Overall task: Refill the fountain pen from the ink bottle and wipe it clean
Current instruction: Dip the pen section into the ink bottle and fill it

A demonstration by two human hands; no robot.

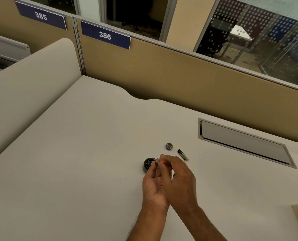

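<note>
Where the fingers (159, 164) of both hands meet, they pinch a small part of the fountain pen (157, 161), a short grey metal end pointing left with a bit of red showing behind it. The left hand (152, 186) comes up from below with its palm turned inward and its fingers curled round the grey end. The right hand (181, 178) lies over it, back to the camera, thumb and forefinger closed on the red part. The grey end hangs just at the mouth of the ink bottle (147, 165), a dark round bottle standing open on the counter (85, 153) right beside the left fingertips; whether the tip touches it I cannot tell. Beyond the hands lies the bottle cap (169, 146), open side up with a purple rim, and just to its right a dark pen barrel (183, 154) lies on its side, apart from both. Farther right a grey cable hatch (244, 143) is set into the counter. Behind stands a tan partition (179, 75) with blue signs reading 386 (105, 35) and 385 (41, 15).
</note>
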